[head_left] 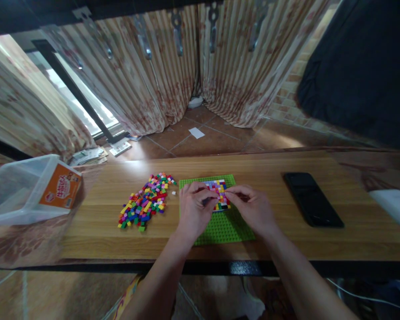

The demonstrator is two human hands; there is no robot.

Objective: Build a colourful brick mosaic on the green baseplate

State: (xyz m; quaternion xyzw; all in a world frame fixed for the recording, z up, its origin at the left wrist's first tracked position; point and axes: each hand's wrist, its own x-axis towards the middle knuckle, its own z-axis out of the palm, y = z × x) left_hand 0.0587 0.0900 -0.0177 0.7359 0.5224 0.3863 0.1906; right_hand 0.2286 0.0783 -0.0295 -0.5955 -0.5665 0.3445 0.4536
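A green studded baseplate [223, 229] lies on the wooden table, with a patch of many-coloured small bricks [222, 189] covering part of its upper half. Over the left side of that patch is my left hand [196, 204], its thumb and index finger pinched together. My right hand [251, 204] comes in from the right, thumb and index finger also pinched at the patch's right edge. Whatever sits between the fingertips of either hand is too small and hidden to make out. A loose heap of coloured bricks [145, 200] lies left of the baseplate.
A black phone [313, 199] lies on the table [96, 226] at the right. One white brick [174, 193] sits apart from the heap. At the far left stands a clear plastic box [23, 191] with an orange label. Striped curtains [146, 75] hang beyond the table.
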